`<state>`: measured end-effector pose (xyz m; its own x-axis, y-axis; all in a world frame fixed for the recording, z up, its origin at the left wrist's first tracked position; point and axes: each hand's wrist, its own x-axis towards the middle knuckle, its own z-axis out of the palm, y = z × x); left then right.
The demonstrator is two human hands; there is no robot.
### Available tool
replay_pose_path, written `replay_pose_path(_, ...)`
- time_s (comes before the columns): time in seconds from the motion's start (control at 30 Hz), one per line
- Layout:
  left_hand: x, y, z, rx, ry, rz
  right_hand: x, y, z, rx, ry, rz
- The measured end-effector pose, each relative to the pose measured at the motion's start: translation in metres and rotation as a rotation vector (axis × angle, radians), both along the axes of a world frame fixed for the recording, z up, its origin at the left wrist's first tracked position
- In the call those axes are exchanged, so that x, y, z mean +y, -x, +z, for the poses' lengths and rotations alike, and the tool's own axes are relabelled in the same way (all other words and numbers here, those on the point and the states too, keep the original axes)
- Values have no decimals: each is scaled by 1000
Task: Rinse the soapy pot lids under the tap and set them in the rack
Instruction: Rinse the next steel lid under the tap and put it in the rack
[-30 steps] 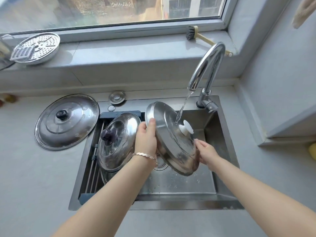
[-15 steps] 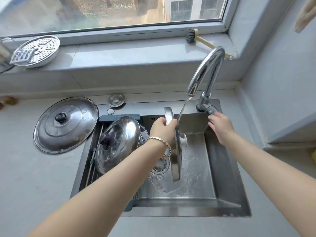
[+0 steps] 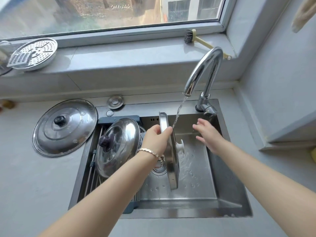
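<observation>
A steel pot lid with a white knob stands on edge over the sink, and my left hand grips its upper rim. A thin stream of water from the tap falls onto the rim beside my fingers. My right hand hovers with spread fingers to the right of the lid, below the tap lever, touching nothing. A lid with a dark purple knob leans in the rack on the sink's left side. A large lid with a black knob lies flat on the counter.
A round drain stopper lies behind the sink. On the windowsill sit a perforated steamer plate at the left and a dish brush at the right. A raised ledge borders the counter at the right.
My right hand left the lid's face, reached the tap lever and has now drawn back from it. My left hand turned the lid edge-on. The water stream persists.
</observation>
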<state>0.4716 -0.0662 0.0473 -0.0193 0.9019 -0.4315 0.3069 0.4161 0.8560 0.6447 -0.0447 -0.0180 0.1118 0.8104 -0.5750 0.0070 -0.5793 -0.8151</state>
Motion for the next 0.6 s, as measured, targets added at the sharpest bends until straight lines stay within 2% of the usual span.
replay_pose_path(0.03,-2,3,1,-17,-6,-12,-11,6,-3,-56,66,103)
replay_pose_path(0.1,-7,9,6,-10,-29,-52,-32,18,-3,-50,163,228)
replay_pose_path(0.3,-22,26,22,-28,-73,-180,-69,39,9,104,63,192)
replay_pose_path(0.37,-25,33,25,30,-89,-231,-76,43,10,33,31,188)
replay_pose_path(0.47,-32,47,28,217,-114,-317,-80,45,13,-151,-47,177)
replay_pose_path(0.6,-47,78,22,271,-34,-301,-82,40,23,-274,-172,136)
